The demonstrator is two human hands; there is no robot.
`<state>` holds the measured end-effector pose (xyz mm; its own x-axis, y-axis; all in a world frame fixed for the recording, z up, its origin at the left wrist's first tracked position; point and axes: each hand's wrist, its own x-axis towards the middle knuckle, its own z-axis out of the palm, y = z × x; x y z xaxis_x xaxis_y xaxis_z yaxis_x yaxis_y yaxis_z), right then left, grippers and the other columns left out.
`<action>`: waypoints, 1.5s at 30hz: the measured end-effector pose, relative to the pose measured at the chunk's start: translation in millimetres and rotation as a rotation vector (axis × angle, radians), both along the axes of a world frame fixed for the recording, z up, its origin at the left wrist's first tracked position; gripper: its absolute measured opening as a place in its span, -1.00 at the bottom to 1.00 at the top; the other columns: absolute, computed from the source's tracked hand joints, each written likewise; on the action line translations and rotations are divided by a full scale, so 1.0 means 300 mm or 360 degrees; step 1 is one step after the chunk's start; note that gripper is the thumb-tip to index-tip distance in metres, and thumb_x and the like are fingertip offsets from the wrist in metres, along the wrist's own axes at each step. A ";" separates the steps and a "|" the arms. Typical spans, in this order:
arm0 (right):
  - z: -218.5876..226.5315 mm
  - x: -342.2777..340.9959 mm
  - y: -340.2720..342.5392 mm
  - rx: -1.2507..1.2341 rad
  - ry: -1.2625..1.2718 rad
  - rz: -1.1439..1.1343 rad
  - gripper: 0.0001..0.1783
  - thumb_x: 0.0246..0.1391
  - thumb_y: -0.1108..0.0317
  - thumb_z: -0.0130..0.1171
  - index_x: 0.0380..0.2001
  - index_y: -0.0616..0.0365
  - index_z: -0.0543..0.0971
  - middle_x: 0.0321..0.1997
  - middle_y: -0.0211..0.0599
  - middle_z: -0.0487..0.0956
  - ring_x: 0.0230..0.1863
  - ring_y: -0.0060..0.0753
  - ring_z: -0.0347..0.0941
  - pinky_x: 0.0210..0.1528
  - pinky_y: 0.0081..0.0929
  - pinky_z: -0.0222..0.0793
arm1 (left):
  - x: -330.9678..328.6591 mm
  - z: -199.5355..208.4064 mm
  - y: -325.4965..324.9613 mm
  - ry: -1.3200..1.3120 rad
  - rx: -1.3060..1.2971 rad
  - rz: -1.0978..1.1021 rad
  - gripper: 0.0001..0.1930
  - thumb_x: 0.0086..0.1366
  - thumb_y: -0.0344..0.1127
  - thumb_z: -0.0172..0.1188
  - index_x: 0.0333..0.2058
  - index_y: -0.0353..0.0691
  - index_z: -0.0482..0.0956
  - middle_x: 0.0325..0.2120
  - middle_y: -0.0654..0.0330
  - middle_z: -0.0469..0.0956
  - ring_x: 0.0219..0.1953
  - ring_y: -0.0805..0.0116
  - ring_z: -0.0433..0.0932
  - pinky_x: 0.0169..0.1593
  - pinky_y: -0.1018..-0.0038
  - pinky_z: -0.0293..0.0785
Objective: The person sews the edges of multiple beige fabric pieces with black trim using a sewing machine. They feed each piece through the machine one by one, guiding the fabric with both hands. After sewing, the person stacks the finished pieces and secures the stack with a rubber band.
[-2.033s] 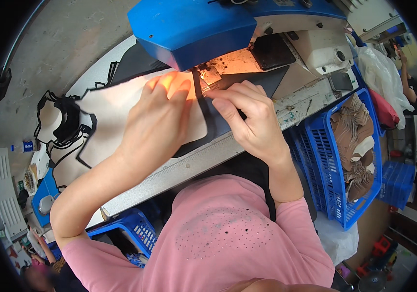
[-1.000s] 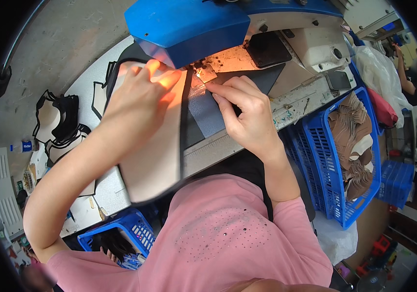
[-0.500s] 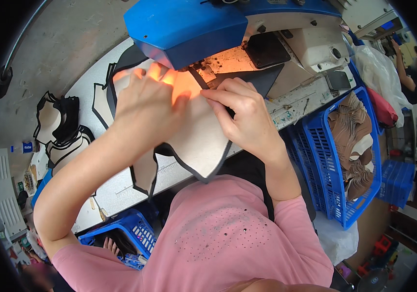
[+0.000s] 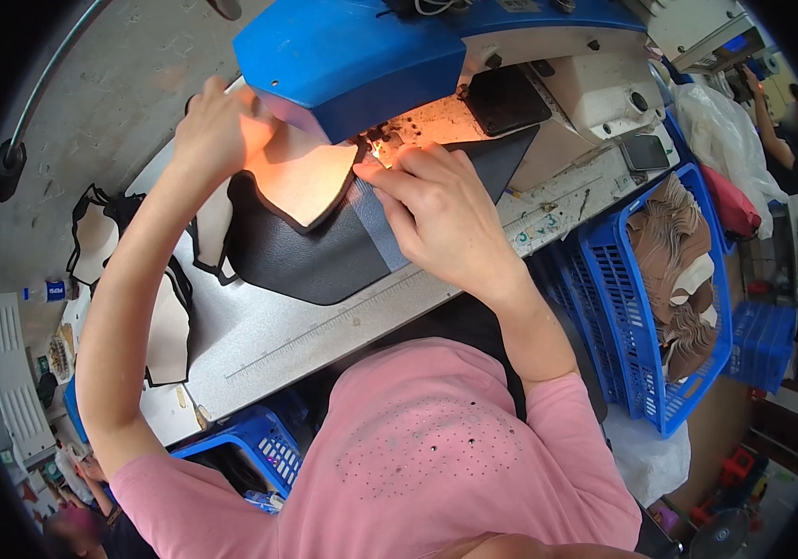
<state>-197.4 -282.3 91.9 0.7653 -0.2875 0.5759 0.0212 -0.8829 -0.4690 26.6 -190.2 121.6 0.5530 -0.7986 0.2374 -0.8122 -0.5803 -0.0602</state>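
Observation:
A cream panel with a black edge [image 4: 306, 177] lies under the blue sewing machine head [image 4: 352, 70], lit orange by its lamp. My left hand [image 4: 217, 130] is closed on the panel's far left part, the fingers bent over its edge. At the panel's right tip, close to the stitching area, my right hand [image 4: 446, 205] pinches with thumb and index finger; exactly what lies between the fingertips is partly hidden. A black leather-like sheet [image 4: 297, 261] spreads beneath the panel, with a grey-blue strip [image 4: 378, 228] by my right hand.
Other black-edged cream pieces [image 4: 168, 326] lie at the left of the table [image 4: 278, 340]. A blue basket of brown cut pieces [image 4: 664, 279] stands at the right, another blue basket [image 4: 250, 443] below the front edge. A dark phone-like slab [image 4: 646, 152] rests by the machine.
My left hand has moved left and away from me. The cream panel has turned and shifted with it, uncovering the black sheet and the table ruler. My right hand has shifted slightly left.

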 end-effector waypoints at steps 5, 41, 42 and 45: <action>0.000 -0.001 -0.006 -0.0008 0.0069 0.0013 -0.76 -0.15 0.47 0.09 -0.32 0.17 0.59 -0.46 -0.32 0.43 -0.33 -0.27 0.37 -0.25 -0.37 0.21 | 0.094 0.048 0.018 0.0534 0.0440 0.0367 -0.21 0.08 0.33 -0.01 -0.21 -0.49 0.50 -0.30 -0.20 0.54 -0.23 -0.03 0.55 -0.14 0.24 0.44; -0.001 -0.018 -0.013 0.0057 0.0078 0.0017 -0.81 -0.07 0.45 0.12 -0.32 0.17 0.60 -0.52 -0.32 0.43 -0.40 -0.30 0.35 -0.33 -0.39 0.18 | 0.026 -0.104 0.442 0.1370 -0.1552 0.0063 -0.77 0.24 -0.21 0.12 -0.45 -0.27 0.56 -0.57 0.37 0.55 -0.51 0.73 0.41 -0.42 0.72 0.29; 0.014 -0.023 -0.011 0.0089 0.0134 0.0025 -0.78 -0.06 0.44 0.12 -0.27 0.18 0.59 -0.47 -0.31 0.47 -0.37 -0.29 0.37 -0.28 -0.41 0.20 | -0.071 -0.015 0.412 0.1403 -0.1561 -0.0063 -0.78 0.22 -0.23 0.14 -0.44 -0.28 0.57 -0.55 0.34 0.57 -0.49 0.70 0.43 -0.41 0.70 0.32; 0.030 -0.007 0.009 0.0519 -0.0014 0.0217 -0.70 -0.03 0.40 0.14 -0.16 0.18 0.55 -0.35 -0.22 0.54 -0.29 -0.23 0.41 -0.17 -0.41 0.26 | -0.302 0.073 0.342 0.1115 -0.0943 -0.0658 -0.83 0.11 -0.34 0.19 -0.36 -0.31 0.58 -0.48 0.22 0.58 -0.42 0.46 0.54 -0.32 0.55 0.42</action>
<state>-199.4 -279.5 101.1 0.8049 -0.3528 0.4771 0.1339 -0.6752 -0.7253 -63.9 -87.5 143.4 0.4267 -0.8179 0.3859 -0.6981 -0.0266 0.7155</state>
